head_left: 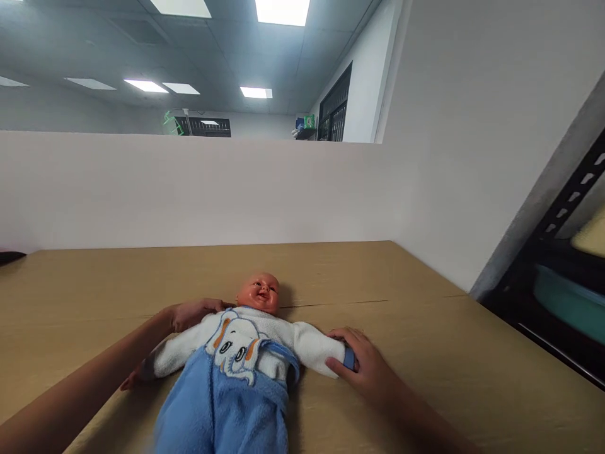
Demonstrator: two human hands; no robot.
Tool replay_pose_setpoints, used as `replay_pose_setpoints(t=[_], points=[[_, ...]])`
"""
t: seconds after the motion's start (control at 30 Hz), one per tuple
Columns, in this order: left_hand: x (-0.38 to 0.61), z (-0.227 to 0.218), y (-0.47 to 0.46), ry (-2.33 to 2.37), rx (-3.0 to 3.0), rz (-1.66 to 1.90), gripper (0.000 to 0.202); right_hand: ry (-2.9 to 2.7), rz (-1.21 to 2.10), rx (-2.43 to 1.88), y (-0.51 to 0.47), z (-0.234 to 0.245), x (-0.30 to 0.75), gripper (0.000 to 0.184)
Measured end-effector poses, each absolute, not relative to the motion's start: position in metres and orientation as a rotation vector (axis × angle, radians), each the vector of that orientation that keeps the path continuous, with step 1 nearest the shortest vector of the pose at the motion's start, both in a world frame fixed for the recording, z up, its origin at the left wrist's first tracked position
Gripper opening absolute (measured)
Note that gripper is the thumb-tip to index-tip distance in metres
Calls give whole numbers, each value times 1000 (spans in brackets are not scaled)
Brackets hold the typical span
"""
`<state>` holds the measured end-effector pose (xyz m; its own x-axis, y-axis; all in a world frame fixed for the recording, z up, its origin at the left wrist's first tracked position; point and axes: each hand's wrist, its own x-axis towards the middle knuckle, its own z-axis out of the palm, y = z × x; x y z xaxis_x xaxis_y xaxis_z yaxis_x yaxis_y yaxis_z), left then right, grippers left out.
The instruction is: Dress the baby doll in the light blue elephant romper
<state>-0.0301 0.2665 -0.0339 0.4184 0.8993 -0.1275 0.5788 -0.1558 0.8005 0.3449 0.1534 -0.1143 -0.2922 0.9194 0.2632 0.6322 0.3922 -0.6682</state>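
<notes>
Two bare hands on a doll lying face-up on the tan table.
From where I stand, it lies near the middle, head toward the far white wall, arms spread across the table. The right hand is curled round the blue cuff of the sleeve on the right, thumb on the near side. The left hand reaches to the shoulder on the left; its fingertips are hidden, so I can't tell whether it grips.
</notes>
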Motion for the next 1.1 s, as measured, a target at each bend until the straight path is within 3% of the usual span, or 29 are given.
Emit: replay_pose_setpoints(t=[0.17,0.37,0.47,0.57,0.83,1.1], points=[[-68,-35,261,1247,1837,330,31,-2010,555,-1315,151,-112,344,39],[-60,-27,244,1588,2101,596,23,-2279,570,-1186,152,-99,365,76],[-36,-17,202,1391,2367,719,34,-2337,560,-1161,154,-96,374,67],[-9,-14,170,1083,2588,626,36,-2305,490,-1157,156,-99,374,57],[17,-32,197,993,2707,620,21,-2112,357,-1190,154,-104,369,52],[57,-18,208,1106,2747,413,17,-1571,686,-1192,152,-111,361,61]])
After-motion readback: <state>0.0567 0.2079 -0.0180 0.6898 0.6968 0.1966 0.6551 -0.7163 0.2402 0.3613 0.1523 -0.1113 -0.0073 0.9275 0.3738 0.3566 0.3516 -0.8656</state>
